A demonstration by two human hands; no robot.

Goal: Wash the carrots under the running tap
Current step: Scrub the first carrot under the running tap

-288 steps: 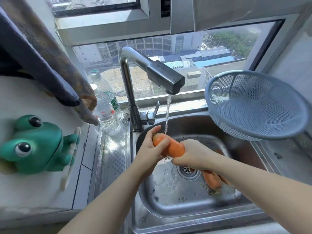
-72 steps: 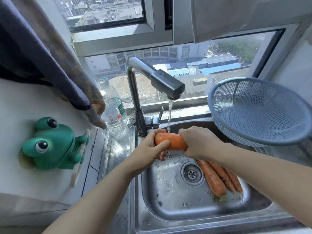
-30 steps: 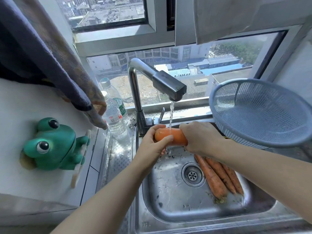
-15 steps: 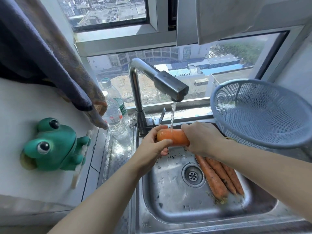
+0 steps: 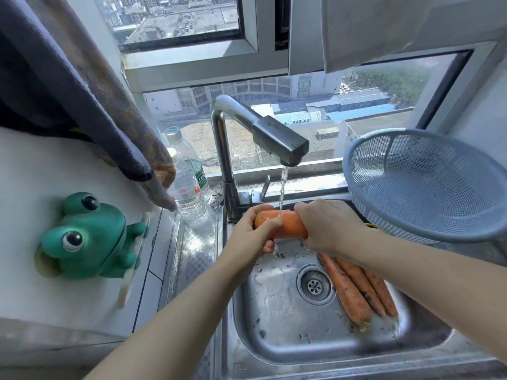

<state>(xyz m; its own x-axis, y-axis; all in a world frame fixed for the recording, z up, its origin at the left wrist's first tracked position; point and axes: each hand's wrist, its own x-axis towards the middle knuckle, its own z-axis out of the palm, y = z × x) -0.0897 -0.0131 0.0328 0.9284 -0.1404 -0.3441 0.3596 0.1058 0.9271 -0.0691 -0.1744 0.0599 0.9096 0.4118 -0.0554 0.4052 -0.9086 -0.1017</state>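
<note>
A thick orange carrot lies crosswise above the steel sink, right under the stream from the tap. My left hand wraps its blunt left end with thumb on top. My right hand grips the carrot's right part and hides that end. Water runs over the carrot's middle and splashes down. Three more carrots, still dirty, lie side by side on the sink floor to the right of the drain.
A blue plastic colander leans at the sink's right rim, close to my right forearm. Two water bottles stand left of the tap. A green frog holder sticks to the left wall under a hanging towel.
Both hands keep hold of the carrot under the stream with only slight shifts; my left thumb has slid a little on its end. The carrots in the sink have not moved.
</note>
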